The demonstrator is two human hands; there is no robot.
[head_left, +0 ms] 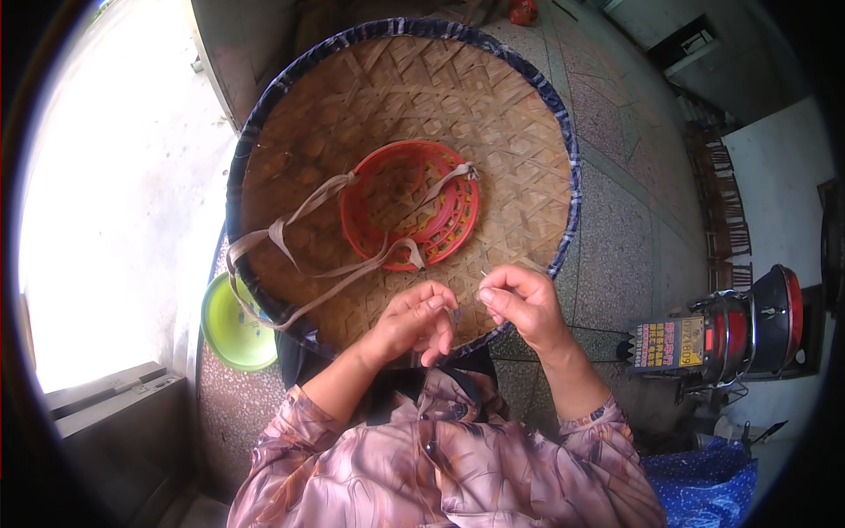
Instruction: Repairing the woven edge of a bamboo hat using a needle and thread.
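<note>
A round woven bamboo tray (304, 119) with a dark blue cloth-wrapped rim fills the middle. Inside it sits a red plastic basket (358, 220) with pale fabric straps (314, 198) tied to it and draped over the tray's left side. Over the tray's near part, my left hand (414, 321) has curled fingers, with a tiny dark bit at their tips that I cannot make out. Beside it, my right hand (519, 304) pinches a thin, needle-like object (484, 274) between thumb and index finger. The two hands are slightly apart, below the basket.
A green basin (224, 339) rests on the floor at left, near a bright doorway (106, 220). At right stands a scooter (761, 326) with a plate, by dark wooden furniture (717, 202). A blue patterned cloth (704, 480) lies lower right. A red object (523, 12) sits at the back.
</note>
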